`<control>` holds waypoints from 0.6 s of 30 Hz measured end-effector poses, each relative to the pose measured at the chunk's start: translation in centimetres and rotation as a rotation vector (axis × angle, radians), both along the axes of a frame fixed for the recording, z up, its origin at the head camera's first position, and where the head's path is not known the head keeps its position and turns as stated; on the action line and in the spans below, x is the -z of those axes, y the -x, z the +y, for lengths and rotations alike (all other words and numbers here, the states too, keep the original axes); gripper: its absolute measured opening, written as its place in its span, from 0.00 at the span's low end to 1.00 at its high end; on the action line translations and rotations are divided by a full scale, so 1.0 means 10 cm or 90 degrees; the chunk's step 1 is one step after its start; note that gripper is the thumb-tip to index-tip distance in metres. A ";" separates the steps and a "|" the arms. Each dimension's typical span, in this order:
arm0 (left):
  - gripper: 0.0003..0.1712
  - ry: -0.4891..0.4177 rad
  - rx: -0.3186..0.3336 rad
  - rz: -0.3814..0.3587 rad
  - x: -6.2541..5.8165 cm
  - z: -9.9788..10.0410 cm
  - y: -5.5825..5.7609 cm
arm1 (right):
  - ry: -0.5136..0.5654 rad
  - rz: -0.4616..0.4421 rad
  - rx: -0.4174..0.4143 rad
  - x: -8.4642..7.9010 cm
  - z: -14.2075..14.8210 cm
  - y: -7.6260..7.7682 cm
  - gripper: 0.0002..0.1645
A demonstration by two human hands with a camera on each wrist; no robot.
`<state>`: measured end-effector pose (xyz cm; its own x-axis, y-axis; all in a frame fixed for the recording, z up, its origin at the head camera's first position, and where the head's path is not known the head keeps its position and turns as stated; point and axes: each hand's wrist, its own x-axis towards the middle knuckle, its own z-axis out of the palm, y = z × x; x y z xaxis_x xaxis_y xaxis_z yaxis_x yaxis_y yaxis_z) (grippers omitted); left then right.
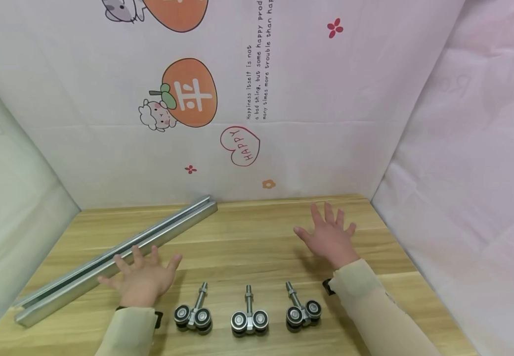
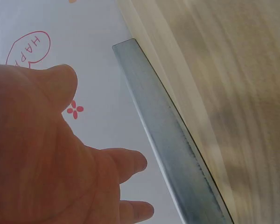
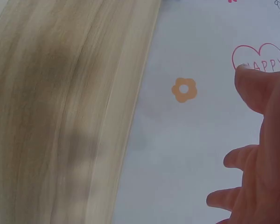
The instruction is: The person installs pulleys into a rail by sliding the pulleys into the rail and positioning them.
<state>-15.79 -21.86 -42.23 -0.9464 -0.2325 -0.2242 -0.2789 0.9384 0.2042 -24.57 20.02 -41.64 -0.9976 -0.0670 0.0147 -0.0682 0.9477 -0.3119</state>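
Note:
My left hand point(image 1: 143, 279) is spread above the table, in front of a long grey metal channel rail point(image 1: 119, 259) that lies slantwise at the left. In the left wrist view the same rail point(image 2: 165, 126) runs beside the fingers, apart from them. My right hand point(image 1: 330, 240) hovers at the right with fingers spread and holds nothing. Between the hands, toward the near edge, lie three twin-axle roller trolleys with threaded bolts: a left trolley point(image 1: 193, 316), a middle trolley point(image 1: 249, 320) and a right trolley point(image 1: 303, 314). Their bolts point away from me.
The wood-grain tabletop point(image 1: 257, 242) ends at a white printed cloth point(image 1: 310, 138) that stands up at the back. More pale cloth closes in the left side point(image 1: 12, 183) and the right side point(image 1: 470, 188). Dark bands sit at both wrists.

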 end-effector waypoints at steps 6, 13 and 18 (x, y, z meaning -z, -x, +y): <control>0.67 -0.024 -0.026 -0.005 0.04 -0.08 0.00 | 0.007 0.024 -0.015 -0.02 -0.06 0.08 0.62; 0.66 -0.075 -0.051 -0.010 0.07 -0.25 -0.01 | 0.016 0.060 -0.048 -0.07 -0.22 0.18 0.59; 0.66 -0.088 -0.043 -0.001 0.08 -0.42 -0.05 | 0.016 0.067 -0.075 -0.09 -0.37 0.28 0.57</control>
<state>-15.33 -26.02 -43.02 -0.9292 -0.2623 -0.2604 -0.3410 0.8802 0.3300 -27.38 16.33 -40.75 -0.9759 -0.1817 0.1212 -0.2117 0.9233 -0.3205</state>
